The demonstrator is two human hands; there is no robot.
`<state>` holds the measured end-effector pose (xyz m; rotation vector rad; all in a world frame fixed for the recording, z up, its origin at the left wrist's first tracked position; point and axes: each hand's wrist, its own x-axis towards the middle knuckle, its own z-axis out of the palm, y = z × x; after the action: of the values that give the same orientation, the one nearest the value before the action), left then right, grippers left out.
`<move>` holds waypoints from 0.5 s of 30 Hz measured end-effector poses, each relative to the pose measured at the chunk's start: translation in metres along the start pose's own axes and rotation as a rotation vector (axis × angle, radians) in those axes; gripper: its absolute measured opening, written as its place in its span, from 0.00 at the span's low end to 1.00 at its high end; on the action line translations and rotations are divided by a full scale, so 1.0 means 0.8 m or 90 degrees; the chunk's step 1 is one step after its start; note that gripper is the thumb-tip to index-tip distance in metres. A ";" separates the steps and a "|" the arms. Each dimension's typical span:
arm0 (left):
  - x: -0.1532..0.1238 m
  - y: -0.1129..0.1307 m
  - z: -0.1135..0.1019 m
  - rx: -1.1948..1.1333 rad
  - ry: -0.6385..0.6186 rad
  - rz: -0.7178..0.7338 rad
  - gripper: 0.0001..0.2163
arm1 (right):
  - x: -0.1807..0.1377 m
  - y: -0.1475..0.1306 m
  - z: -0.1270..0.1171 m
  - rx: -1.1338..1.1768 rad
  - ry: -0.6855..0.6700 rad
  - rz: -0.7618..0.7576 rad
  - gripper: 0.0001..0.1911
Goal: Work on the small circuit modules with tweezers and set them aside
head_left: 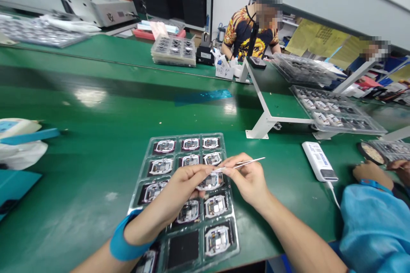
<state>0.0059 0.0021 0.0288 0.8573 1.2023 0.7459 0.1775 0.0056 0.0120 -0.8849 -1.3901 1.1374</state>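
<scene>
Our right hand (248,181) gripped thin silver metal tweezers (248,163). Our left hand (182,187) pinched closed at their tip, above a clear plastic tray (144,163) of square electronic modules (216,239) on the green tabletop (96,145).

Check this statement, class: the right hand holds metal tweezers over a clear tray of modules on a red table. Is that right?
No: the head view shows the table is green, not red. The right hand does hold metal tweezers over a clear tray of modules.
</scene>
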 end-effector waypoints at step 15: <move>0.004 -0.005 -0.005 0.004 -0.028 0.031 0.15 | 0.004 -0.004 -0.002 -0.102 0.011 -0.050 0.03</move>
<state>0.0028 0.0033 0.0232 0.9059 1.1491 0.7588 0.1789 0.0082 0.0158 -0.9420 -1.5042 0.9667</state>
